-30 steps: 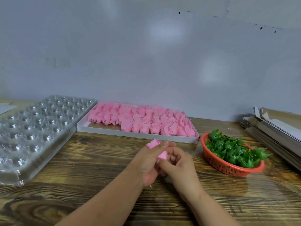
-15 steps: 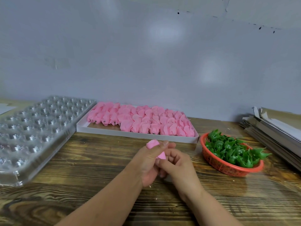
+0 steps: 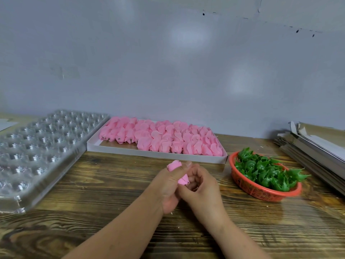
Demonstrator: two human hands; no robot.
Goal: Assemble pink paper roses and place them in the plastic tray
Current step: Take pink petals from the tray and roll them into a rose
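Note:
Over the middle of the wooden table, my left hand (image 3: 170,186) grips a pink paper rose (image 3: 174,165), thumb across its side; the bloom pokes out above the thumb and a petal shows below it. My right hand (image 3: 202,187) is pressed against the left, fingers curled at the rose's lower end; what they pinch is hidden. The clear plastic tray (image 3: 37,150) with many round cells lies at the left, with no roses in the cells I can see. A white flat box (image 3: 155,155) behind my hands holds several rows of pink rose heads (image 3: 164,139).
An orange-red mesh basket (image 3: 250,187) full of green plastic calyxes (image 3: 265,169) sits at the right. A stack of grey-brown cardboard sheets (image 3: 317,146) lies at the far right edge. A grey wall runs right behind the table.
Both hands stay together on the rose, with only small shifts of the fingers. Nothing else on the table has moved.

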